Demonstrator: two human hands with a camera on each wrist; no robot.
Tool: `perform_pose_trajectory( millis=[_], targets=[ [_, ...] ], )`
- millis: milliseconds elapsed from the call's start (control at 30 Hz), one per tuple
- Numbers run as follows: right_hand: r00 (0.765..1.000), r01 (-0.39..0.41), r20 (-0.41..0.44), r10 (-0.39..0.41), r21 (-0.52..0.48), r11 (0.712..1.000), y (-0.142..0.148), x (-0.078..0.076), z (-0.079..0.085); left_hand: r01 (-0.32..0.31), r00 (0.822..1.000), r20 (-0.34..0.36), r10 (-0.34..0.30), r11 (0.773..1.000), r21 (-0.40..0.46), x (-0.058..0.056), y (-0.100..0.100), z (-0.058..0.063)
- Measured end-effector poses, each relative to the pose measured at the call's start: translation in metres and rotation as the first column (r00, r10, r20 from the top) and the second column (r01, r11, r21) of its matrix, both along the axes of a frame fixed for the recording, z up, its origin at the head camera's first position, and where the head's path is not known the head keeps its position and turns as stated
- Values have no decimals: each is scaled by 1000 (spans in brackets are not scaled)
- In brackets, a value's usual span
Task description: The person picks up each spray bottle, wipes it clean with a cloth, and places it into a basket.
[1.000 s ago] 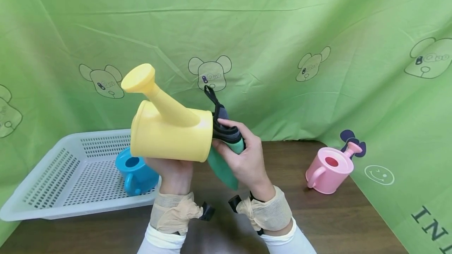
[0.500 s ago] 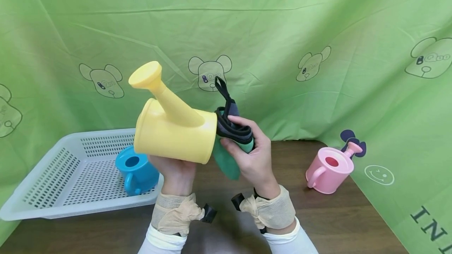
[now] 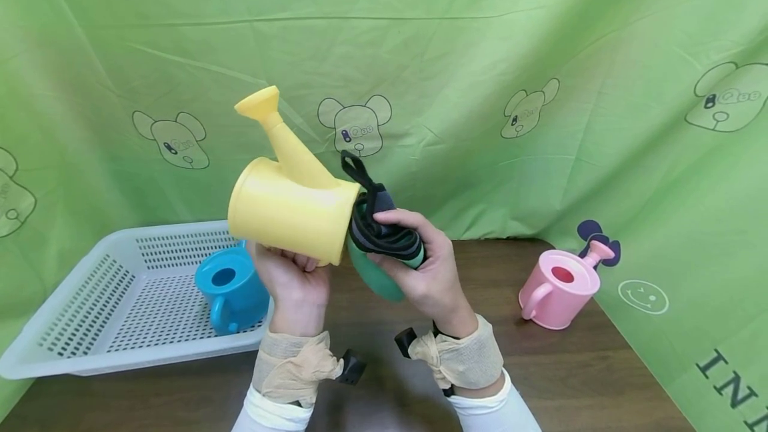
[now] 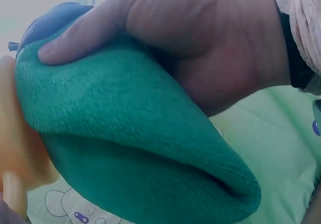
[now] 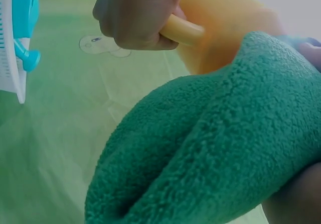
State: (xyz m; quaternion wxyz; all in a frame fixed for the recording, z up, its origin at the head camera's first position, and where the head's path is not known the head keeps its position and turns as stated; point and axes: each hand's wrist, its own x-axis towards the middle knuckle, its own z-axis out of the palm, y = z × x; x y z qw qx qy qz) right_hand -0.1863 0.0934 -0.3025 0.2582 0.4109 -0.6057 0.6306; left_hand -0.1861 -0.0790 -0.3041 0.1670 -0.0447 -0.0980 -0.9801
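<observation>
In the head view a yellow watering can (image 3: 288, 209) is held up on its side, its spout pointing up and left. My left hand (image 3: 294, 282) is beneath it and grips its handle (image 5: 183, 30), as the right wrist view shows. My right hand (image 3: 427, 272) holds a folded green cloth (image 3: 373, 273) with black edging and a black hanging loop. This cloth touches the can's right end, near the root of the spout. Fluffy green fabric fills much of both wrist views and hides part of the can.
A pale plastic basket (image 3: 174, 351) stands on the left of the brown table (image 3: 516, 379), with a blue watering can (image 3: 240, 292) inside. To the right is a pink watering can (image 3: 558, 295). Green printed fabric (image 3: 444, 52) hangs behind and along the right side.
The yellow can's spout has swung up and right, and the can has turned so more left fingers show. The cloth shifted right with the right hand, then back left against the can.
</observation>
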Motion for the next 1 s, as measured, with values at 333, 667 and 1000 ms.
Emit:
perform_pose_trajectory(
  millis=[333, 667, 1000],
  targets=[
    [994, -86, -58, 91, 81, 993, -2, -4, 1, 11, 992, 126, -29, 991, 135, 2, -2, 8],
    [979, -121, -142, 149, 192, 974, -4, -7, 0, 66, 991, 105, -87, 980, 188, 5, -8, 11],
    [972, -17, -221, 84, 290, 957, -6, -12, -4, 187, 980, 1, -199, 922, 340, 11, -20, 12]
  ],
)
